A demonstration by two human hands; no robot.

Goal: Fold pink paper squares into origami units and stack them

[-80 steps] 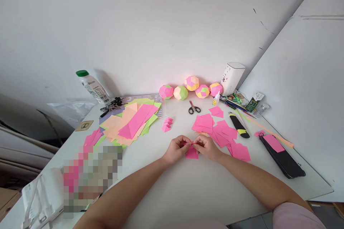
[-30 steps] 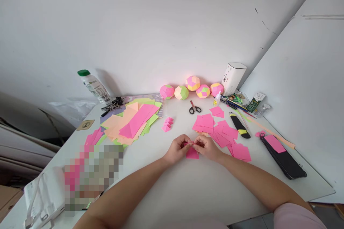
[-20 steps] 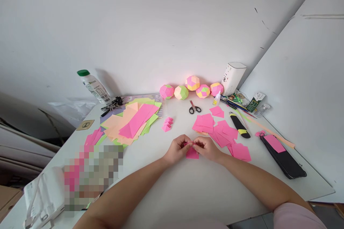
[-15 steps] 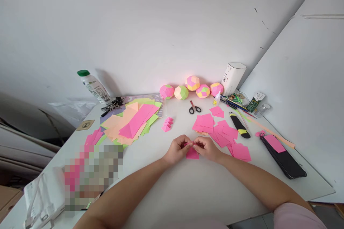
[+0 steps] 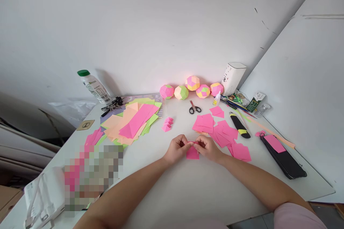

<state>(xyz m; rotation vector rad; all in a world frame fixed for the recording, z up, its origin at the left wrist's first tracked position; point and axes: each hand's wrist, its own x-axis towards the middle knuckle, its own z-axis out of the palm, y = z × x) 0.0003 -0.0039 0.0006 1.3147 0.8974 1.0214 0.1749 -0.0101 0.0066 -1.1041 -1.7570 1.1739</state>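
A small pink paper piece (image 5: 192, 154) is pinched at its far edge between both hands, just above the white table. My left hand (image 5: 177, 149) is closed on its left side, thumb on the near face. My right hand (image 5: 207, 148) grips the right side the same way, and the thumbs almost meet. The fold along the top edge is partly hidden by the fingers. Beyond my left hand lies a short row of folded pink units (image 5: 167, 124). Loose pink paper squares (image 5: 225, 132) spread out past my right hand.
Scissors (image 5: 194, 108) lie in front of several faceted paper balls (image 5: 192, 83) by the wall. Large coloured sheets (image 5: 139, 121) and keys (image 5: 114, 104) are at left, near a bottle (image 5: 94, 86). At right are a utility knife (image 5: 240, 125), a glue bottle (image 5: 216, 99) and a black pouch (image 5: 285, 159).
The fingers have shifted slightly along the paper's top edge, and the left thumb now lies farther right. Everything else on the table stays in place.
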